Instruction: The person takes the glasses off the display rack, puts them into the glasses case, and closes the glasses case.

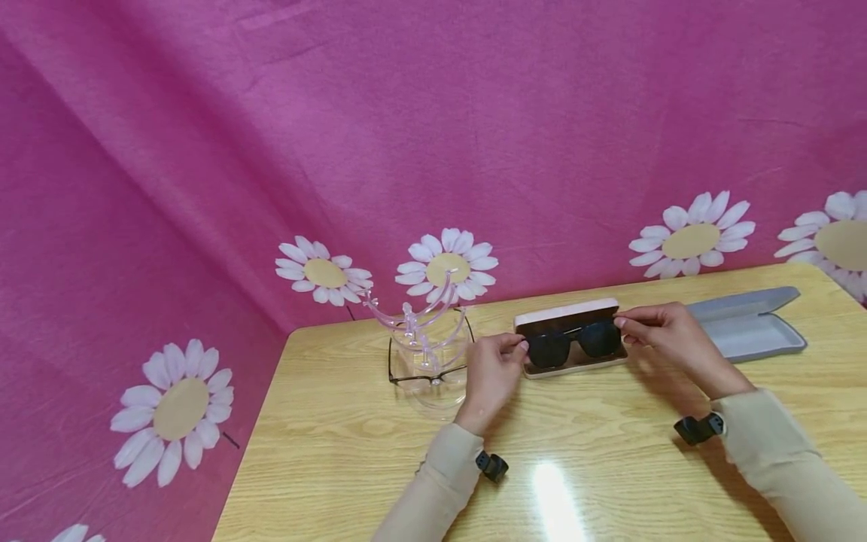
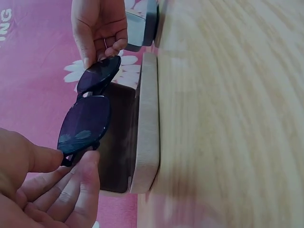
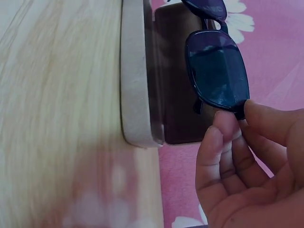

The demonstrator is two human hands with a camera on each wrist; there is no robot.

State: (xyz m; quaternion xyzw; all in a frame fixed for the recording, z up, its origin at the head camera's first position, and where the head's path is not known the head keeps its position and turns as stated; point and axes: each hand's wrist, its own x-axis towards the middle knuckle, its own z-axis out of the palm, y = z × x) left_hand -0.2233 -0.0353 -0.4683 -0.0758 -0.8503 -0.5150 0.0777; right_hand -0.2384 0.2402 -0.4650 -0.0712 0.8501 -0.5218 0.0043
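Dark sunglasses are held level by both hands in front of an open beige glasses case with a brown lining. My left hand pinches one outer corner of the frame between thumb and fingers. At the opposite corner, my right hand pinches the frame the same way. In the left wrist view the sunglasses overlap the case's dark interior, its beige outer wall standing on the table. The right wrist view has one lens close over the lining, with part of a temple arm showing below it.
A clear plastic display stand stands left of the hands, with thin black-framed eyeglasses on it. An open grey glasses case lies behind the right hand. The wooden table meets a pink daisy-printed cloth at the back.
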